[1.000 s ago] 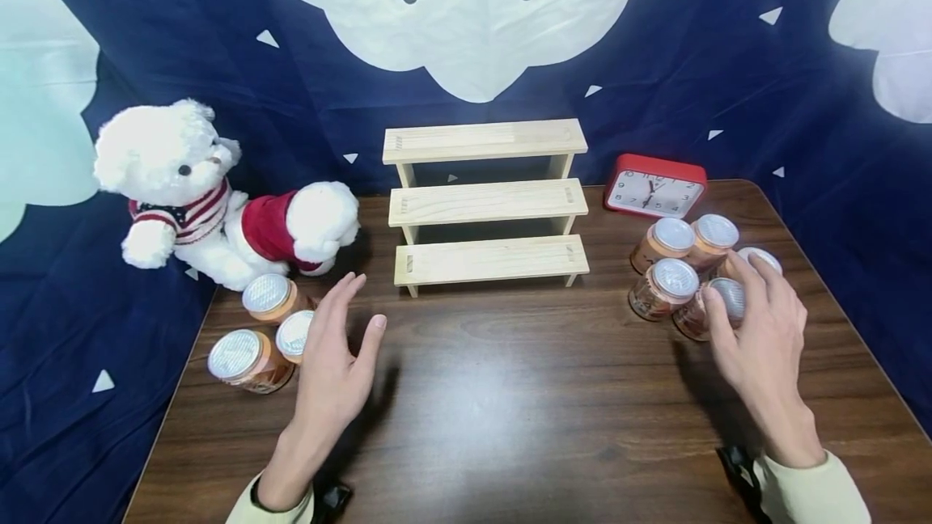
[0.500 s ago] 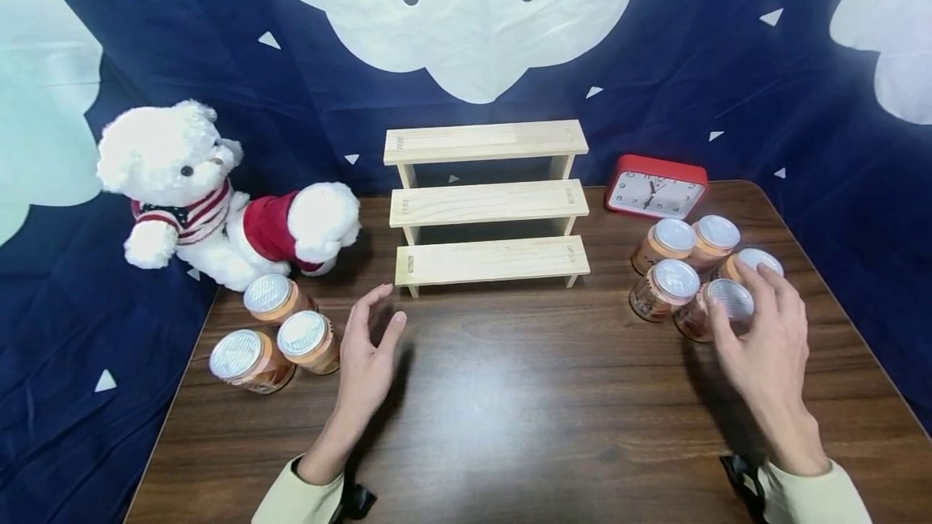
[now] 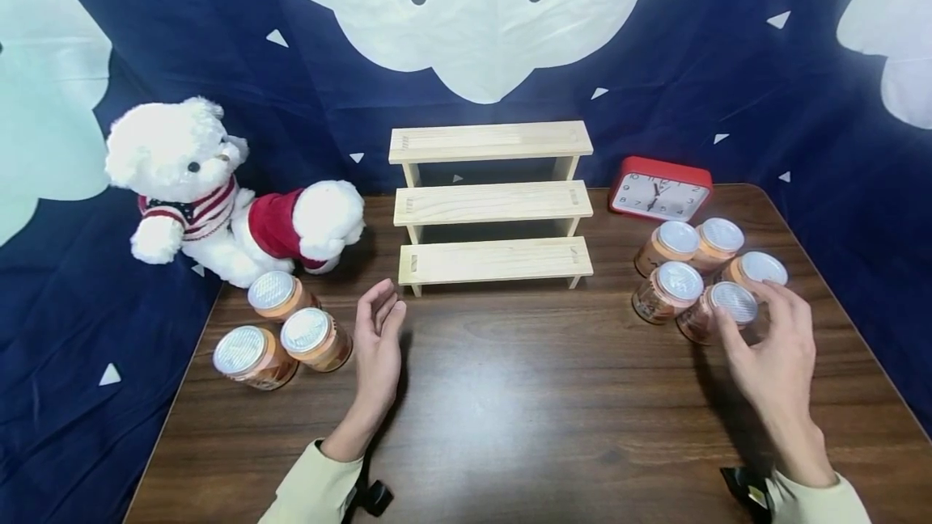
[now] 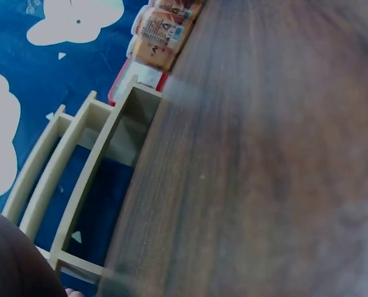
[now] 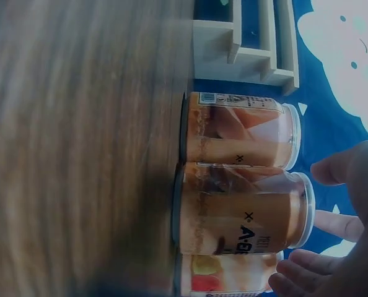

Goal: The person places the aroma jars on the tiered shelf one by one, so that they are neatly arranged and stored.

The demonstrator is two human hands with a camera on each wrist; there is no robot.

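My right hand (image 3: 775, 354) hovers at the near side of several orange-brown jars on the right, fingers loosely bent and spread. Its thumb is close to the silver lid of the nearest jar (image 3: 717, 314); the fingertips overlap the lid of the jar behind it (image 3: 759, 267). The right wrist view has the thumb and fingers about the lid end of a jar (image 5: 246, 213). My left hand (image 3: 377, 354), fingers loosely curled and holding nothing, is over the table, right of three similar jars (image 3: 316, 340). The left wrist view catches only a dark part of the hand.
A three-step wooden stand (image 3: 495, 261) is at the back middle of the brown table (image 3: 510, 427). A white teddy bear (image 3: 218, 217) reclines at the left, behind the left jars. A red clock (image 3: 660, 188) stands behind the right jars, before a blue cloud-print cloth (image 3: 306, 103).
My left hand has moved right, away from the left jars, and its fingers have curled in more. My right hand has stayed by the right jars, with only a slight shift.
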